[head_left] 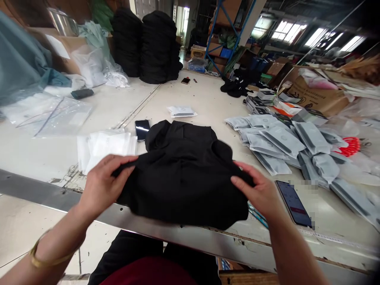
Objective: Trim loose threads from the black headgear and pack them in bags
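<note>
A black garment (184, 178) is spread between my hands, its near part hanging over the table's front edge and its far part lying on the tabletop. My left hand (103, 184) pinches its left side between thumb and fingers. On the right side, my right hand (257, 190) grips the cloth the same way. Just beyond my left hand lies a stack of white plastic bags (108, 144), with a dark phone (142, 130) beside it. A second phone (293, 204) rests to the right of my right hand. Under the garment's right side, a blue item (258, 217) partly shows.
Many bagged packets (282, 140) pile up at the right, near a cardboard box (319, 97). One packet (182, 111) lies beyond the garment. Tall black fabric stacks (158, 47) stand at the back. Clear plastic bags (59, 114) cover the left side. The metal table edge (29, 186) runs in front.
</note>
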Demonstrator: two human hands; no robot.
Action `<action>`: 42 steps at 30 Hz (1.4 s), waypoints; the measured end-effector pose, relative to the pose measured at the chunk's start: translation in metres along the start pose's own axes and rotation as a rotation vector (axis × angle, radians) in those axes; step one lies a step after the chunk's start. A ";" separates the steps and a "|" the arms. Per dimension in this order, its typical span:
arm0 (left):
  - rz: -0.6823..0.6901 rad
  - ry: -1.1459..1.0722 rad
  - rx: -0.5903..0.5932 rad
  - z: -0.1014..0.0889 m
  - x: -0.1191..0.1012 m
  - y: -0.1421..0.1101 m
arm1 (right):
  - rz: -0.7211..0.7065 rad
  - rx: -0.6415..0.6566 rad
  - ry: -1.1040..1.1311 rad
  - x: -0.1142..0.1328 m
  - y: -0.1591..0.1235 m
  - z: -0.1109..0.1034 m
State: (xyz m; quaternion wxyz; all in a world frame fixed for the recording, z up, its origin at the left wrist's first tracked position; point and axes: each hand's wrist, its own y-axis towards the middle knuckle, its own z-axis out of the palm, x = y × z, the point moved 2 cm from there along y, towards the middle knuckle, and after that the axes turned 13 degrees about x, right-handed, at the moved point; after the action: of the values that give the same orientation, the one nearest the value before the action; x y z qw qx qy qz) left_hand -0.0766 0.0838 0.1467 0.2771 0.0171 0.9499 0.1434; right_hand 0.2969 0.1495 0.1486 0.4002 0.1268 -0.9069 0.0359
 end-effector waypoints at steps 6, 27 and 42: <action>-0.086 0.239 0.024 0.016 0.010 0.131 | -0.012 -0.229 -0.160 -0.002 0.120 -0.031; -0.122 0.413 0.076 0.101 0.100 0.020 | -0.318 -0.150 -0.311 -0.053 -0.019 0.134; -0.531 0.190 0.112 0.063 0.131 -0.005 | -0.249 -0.143 -0.182 -0.069 -0.056 0.167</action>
State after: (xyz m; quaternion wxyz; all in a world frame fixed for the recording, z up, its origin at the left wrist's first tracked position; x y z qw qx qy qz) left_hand -0.1532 0.1103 0.0263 0.2133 -0.2306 0.9493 0.0141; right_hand 0.2363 0.0817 -0.0166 0.3256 0.2123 -0.9169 -0.0904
